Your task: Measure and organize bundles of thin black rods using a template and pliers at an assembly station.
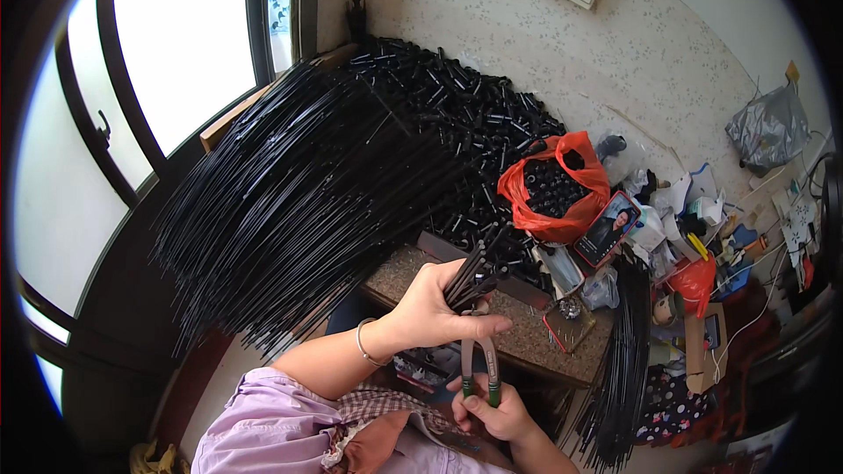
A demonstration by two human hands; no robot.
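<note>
My left hand [432, 305], with a bracelet at the wrist, is closed round a small bunch of thin black rods [469, 276] above the table's front edge. Just below, my right hand [502, 416] grips a pair of pliers [490, 358] by its green-ended handles. The jaws of the pliers point up at the lower end of the bunch beside my left thumb; whether they bite on a rod I cannot tell. A great sheaf of long black rods [290, 184] fans out over the table's left side.
Short black tubular pieces [439, 79] lie heaped against the wall. A red plastic bag [518, 206] full of black parts stands right of them, with a phone [608, 228] leaning by it. Another rod bundle [620, 369] hangs over the speckled tabletop's [562, 369] right edge. Clutter fills the far right.
</note>
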